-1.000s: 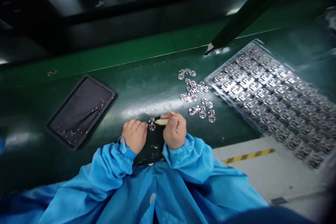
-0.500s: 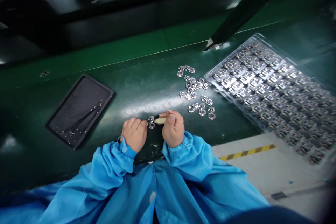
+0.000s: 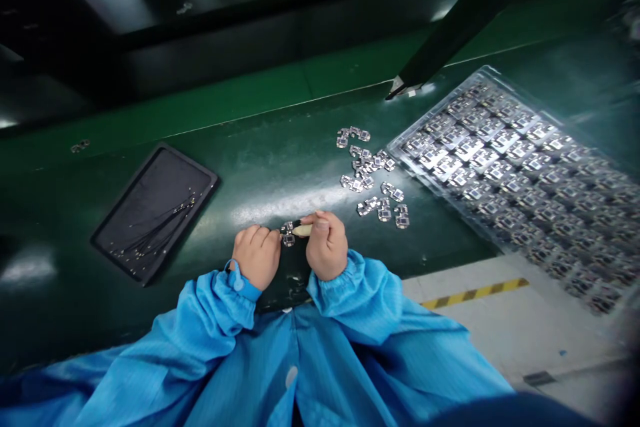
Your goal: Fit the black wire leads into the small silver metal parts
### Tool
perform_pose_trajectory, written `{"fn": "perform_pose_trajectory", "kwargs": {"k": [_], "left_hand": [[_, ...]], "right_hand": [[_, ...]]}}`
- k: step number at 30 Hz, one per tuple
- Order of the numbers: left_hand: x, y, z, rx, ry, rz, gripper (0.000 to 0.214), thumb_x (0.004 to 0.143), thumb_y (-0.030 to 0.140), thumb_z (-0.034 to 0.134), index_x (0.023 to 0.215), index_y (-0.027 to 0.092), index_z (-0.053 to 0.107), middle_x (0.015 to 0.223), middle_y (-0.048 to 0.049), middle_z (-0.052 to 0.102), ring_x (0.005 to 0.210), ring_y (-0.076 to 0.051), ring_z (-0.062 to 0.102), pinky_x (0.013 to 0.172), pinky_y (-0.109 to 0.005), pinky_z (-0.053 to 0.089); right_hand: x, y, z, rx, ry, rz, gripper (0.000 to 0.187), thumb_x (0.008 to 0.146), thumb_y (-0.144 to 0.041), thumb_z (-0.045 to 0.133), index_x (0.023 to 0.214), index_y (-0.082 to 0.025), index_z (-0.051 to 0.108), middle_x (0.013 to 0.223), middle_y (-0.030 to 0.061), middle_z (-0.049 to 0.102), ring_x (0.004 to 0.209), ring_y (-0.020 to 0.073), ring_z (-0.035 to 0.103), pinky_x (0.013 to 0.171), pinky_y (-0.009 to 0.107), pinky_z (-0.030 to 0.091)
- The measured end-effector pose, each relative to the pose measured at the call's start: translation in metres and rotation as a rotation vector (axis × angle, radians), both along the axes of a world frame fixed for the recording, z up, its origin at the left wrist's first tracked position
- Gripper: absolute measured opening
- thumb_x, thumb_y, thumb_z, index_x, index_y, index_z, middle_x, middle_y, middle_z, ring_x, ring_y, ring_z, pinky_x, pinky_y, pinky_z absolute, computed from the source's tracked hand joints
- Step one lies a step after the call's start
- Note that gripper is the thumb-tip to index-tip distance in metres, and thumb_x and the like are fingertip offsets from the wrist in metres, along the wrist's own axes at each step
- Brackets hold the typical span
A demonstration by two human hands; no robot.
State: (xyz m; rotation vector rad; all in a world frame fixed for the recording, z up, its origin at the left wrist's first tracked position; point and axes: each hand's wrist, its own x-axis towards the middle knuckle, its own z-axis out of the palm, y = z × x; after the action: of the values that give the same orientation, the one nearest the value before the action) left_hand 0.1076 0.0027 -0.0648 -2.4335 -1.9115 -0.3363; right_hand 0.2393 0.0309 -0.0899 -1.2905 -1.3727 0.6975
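Note:
My left hand (image 3: pixel 257 257) rests curled on a black mat (image 3: pixel 286 283), its fingertips beside two small metal parts (image 3: pixel 289 234). My right hand (image 3: pixel 327 245) is closed around a slim tool with a pale handle and dark tip (image 3: pixel 302 230). That tip reaches the upper metal part between my hands. Both hands lie close together, and blue cuffs gather at my wrists. My fingers hide part of the tool.
Several loose metal parts (image 3: pixel 367 170) lie on the green bench. To their right is a transparent tray of parts (image 3: pixel 515 173). A black tray (image 3: pixel 155 213) with thin wires sits left. A dark bar (image 3: pixel 475 17) angles down at the back.
My right hand has shifted slightly left, closer to my left hand, with the tool still in it. The whole scene has drifted slightly in view.

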Motion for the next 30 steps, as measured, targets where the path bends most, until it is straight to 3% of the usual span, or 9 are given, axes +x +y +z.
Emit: {"fn": "perform_pose_trajectory", "kwargs": {"k": [8, 12, 15, 19, 24, 28, 30], "left_hand": [[0.000, 0.001, -0.001, 0.008, -0.022, 0.002, 0.014, 0.080, 0.022, 0.045, 0.082, 0.019, 0.059, 0.074, -0.0034, 0.061, 0.080, -0.019, 0.051, 0.069, -0.031, 0.035], [-0.003, 0.002, -0.001, 0.033, -0.010, -0.026, 0.016, 0.080, 0.022, 0.044, 0.081, 0.020, 0.060, 0.073, -0.0030, 0.061, 0.077, -0.018, 0.052, 0.067, -0.031, 0.036], [-0.010, 0.002, -0.006, 0.052, 0.009, -0.064, 0.017, 0.079, 0.021, 0.043, 0.079, 0.020, 0.060, 0.071, -0.0034, 0.061, 0.076, -0.019, 0.054, 0.065, -0.031, 0.038], [-0.023, 0.006, -0.021, 0.070, 0.022, -0.126, 0.020, 0.076, 0.021, 0.040, 0.074, 0.025, 0.060, 0.076, -0.0028, 0.063, 0.076, -0.022, 0.055, 0.062, -0.036, 0.042], [-0.026, 0.007, -0.023, 0.046, 0.060, -0.092, 0.028, 0.075, 0.020, 0.034, 0.070, 0.028, 0.060, 0.076, -0.0045, 0.064, 0.078, -0.025, 0.057, 0.062, -0.039, 0.044], [-0.021, 0.010, -0.014, 0.039, 0.136, -0.086, 0.033, 0.076, 0.019, 0.033, 0.071, 0.027, 0.064, 0.077, -0.0062, 0.065, 0.077, -0.024, 0.059, 0.065, -0.037, 0.047], [-0.019, 0.013, -0.011, 0.017, 0.159, -0.087, 0.034, 0.075, 0.019, 0.034, 0.072, 0.029, 0.066, 0.076, -0.0045, 0.066, 0.075, -0.022, 0.060, 0.064, -0.033, 0.047]], "right_hand": [[0.001, 0.000, 0.002, 0.025, -0.063, 0.004, 0.017, 0.083, -0.024, 0.039, 0.098, -0.020, 0.046, 0.075, 0.0011, 0.063, 0.070, 0.0142, 0.060, 0.066, 0.031, 0.050], [0.000, 0.003, 0.018, 0.067, -0.299, 0.037, 0.022, 0.085, -0.028, 0.034, 0.081, -0.019, 0.054, 0.071, 0.0037, 0.064, 0.069, 0.0150, 0.060, 0.064, 0.028, 0.049], [-0.005, 0.009, 0.032, 0.148, -0.523, 0.184, 0.033, 0.086, -0.031, 0.028, 0.073, -0.020, 0.056, 0.065, 0.0043, 0.064, 0.064, 0.0152, 0.059, 0.061, 0.027, 0.047], [-0.017, 0.020, 0.042, 0.142, -0.750, 0.314, 0.032, 0.085, -0.034, 0.032, 0.073, -0.020, 0.058, 0.063, 0.0015, 0.064, 0.059, 0.0133, 0.058, 0.057, 0.025, 0.044], [-0.030, 0.022, 0.035, 0.230, -0.763, 0.271, 0.039, 0.083, -0.039, 0.028, 0.062, -0.022, 0.056, 0.055, 0.0003, 0.063, 0.051, 0.0152, 0.058, 0.049, 0.027, 0.043], [-0.033, 0.024, 0.025, 0.164, -0.712, 0.162, 0.038, 0.080, -0.039, 0.029, 0.059, -0.023, 0.057, 0.055, 0.0005, 0.065, 0.051, 0.0163, 0.060, 0.050, 0.028, 0.047], [-0.032, 0.030, 0.017, 0.146, -0.728, 0.178, 0.036, 0.077, -0.043, 0.031, 0.062, -0.026, 0.058, 0.058, -0.0020, 0.067, 0.051, 0.0151, 0.060, 0.049, 0.026, 0.048]]}}
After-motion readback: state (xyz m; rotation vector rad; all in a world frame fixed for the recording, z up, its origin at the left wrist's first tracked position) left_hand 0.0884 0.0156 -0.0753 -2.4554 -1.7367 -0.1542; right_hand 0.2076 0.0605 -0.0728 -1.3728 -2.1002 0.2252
